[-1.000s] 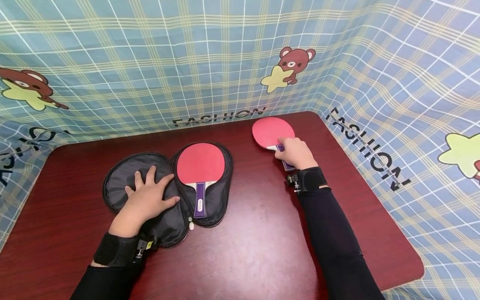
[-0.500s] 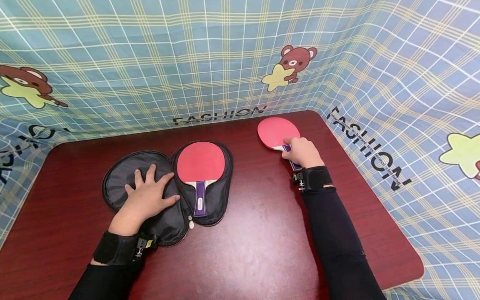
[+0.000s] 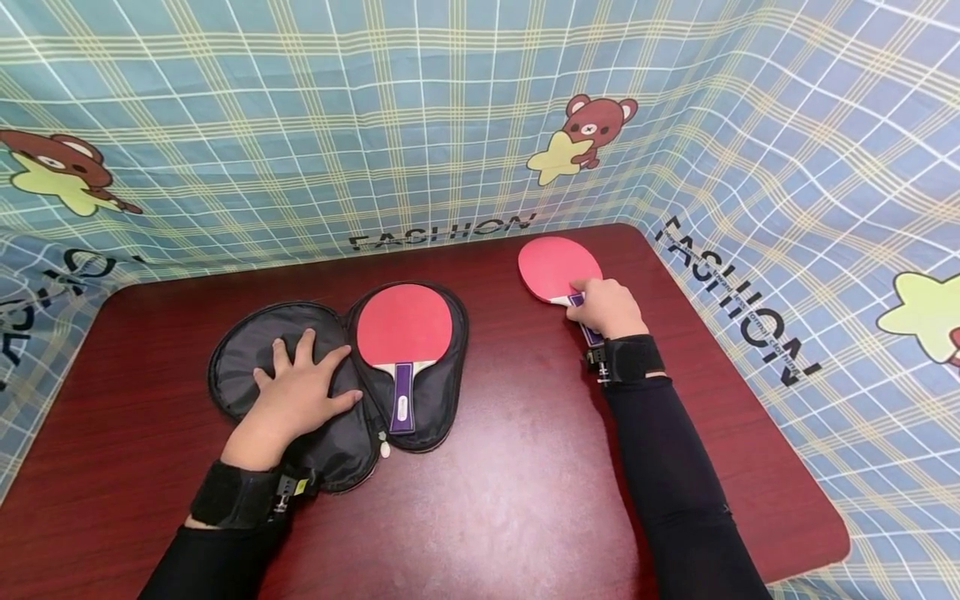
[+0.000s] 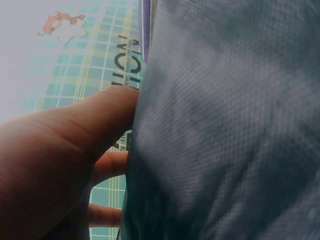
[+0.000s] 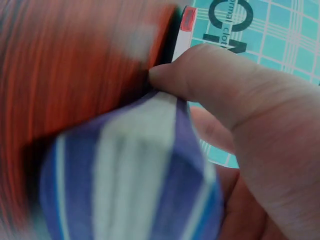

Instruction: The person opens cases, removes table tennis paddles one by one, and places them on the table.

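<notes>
My left hand (image 3: 294, 400) rests with spread fingers on the left half of an unzipped black paddle case (image 3: 247, 358). In the case's right half lies a red table tennis paddle (image 3: 405, 325), its purple handle toward me. At the table's back right, my right hand (image 3: 609, 307) grips the purple handle of a second red paddle (image 3: 557, 265). The right wrist view shows thumb and fingers around that striped handle (image 5: 135, 170). Black case fabric (image 4: 230, 120) fills most of the left wrist view, beside the left thumb.
A dark red table (image 3: 495, 500) with rounded corners carries everything. Blue plaid cloth (image 3: 420, 108) with printed bears stands behind it and along its right side. A zipper pull (image 3: 385, 448) hangs at the case's lower middle.
My right hand and its paddle have shifted slightly to the right, mostly in the first half second. The left hand, the case and the paddle in it have stayed put.
</notes>
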A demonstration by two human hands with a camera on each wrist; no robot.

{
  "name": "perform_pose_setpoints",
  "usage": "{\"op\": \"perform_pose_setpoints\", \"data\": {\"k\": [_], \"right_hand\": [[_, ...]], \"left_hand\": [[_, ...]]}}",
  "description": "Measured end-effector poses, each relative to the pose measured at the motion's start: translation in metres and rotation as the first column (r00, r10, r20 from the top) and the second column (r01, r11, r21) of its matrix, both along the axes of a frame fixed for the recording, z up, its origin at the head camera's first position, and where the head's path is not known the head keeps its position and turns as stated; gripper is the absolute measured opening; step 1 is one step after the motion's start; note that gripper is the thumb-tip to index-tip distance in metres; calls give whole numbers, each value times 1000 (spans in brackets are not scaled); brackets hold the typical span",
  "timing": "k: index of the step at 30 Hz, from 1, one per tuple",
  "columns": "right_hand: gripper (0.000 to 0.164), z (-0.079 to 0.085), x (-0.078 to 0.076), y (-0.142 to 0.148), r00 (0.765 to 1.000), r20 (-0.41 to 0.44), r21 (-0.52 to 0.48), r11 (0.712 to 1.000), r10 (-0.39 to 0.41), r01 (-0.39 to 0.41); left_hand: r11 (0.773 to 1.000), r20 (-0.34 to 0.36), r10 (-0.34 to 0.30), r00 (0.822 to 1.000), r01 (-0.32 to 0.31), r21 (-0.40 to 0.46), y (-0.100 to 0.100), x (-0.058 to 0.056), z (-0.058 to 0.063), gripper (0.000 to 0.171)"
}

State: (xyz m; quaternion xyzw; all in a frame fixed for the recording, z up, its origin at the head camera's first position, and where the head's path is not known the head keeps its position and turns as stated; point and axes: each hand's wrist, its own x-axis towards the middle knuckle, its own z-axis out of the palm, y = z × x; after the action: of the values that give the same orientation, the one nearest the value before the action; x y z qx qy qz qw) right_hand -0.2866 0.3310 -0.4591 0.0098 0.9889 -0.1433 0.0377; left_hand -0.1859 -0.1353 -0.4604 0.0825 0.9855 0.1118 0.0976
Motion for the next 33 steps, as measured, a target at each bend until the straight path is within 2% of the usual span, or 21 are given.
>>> {"op": "perform_pose_setpoints", "data": {"k": [4, 7, 11, 13, 17, 20, 23, 29, 33], "right_hand": [[59, 0, 1, -4, 1000, -16, 26, 1000, 4, -3], [49, 1, 2, -15, 996, -87, 56, 998, 9, -4], [43, 5, 7, -46, 979, -202, 66, 998, 35, -22], [42, 6, 11, -67, 970, -233, 65, 996, 74, -61], [46, 3, 21, -110, 962, -221, 80, 986, 161, -147], [50, -1, 28, -139, 958, -208, 79, 980, 196, -183], [47, -4, 38, -164, 948, -220, 71, 973, 231, -220], [36, -10, 56, -204, 923, -218, 95, 948, 317, -303], [46, -11, 65, -224, 918, -178, 105, 934, 355, -341]], "left_hand": [[1000, 4, 1, 1000, -1, -4, 0, 1, 0, 78], [1000, 8, 2, 1000, -2, -3, 0, 1, 0, 77], [1000, 11, 2, 1000, -2, -2, 0, 2, 1, 77], [1000, 10, 3, 1000, -3, -2, 0, 1, 2, 77], [1000, 7, 6, 1000, -6, -1, 1, 0, 2, 76], [1000, 7, 8, 1000, -8, -8, 1, -1, 1, 76], [1000, 13, 9, 1000, -8, -14, 1, -1, -1, 76], [1000, 14, 12, 1000, -12, -9, 2, -2, -1, 76], [1000, 17, 14, 1000, -14, -12, 1, -2, 0, 77]]}}
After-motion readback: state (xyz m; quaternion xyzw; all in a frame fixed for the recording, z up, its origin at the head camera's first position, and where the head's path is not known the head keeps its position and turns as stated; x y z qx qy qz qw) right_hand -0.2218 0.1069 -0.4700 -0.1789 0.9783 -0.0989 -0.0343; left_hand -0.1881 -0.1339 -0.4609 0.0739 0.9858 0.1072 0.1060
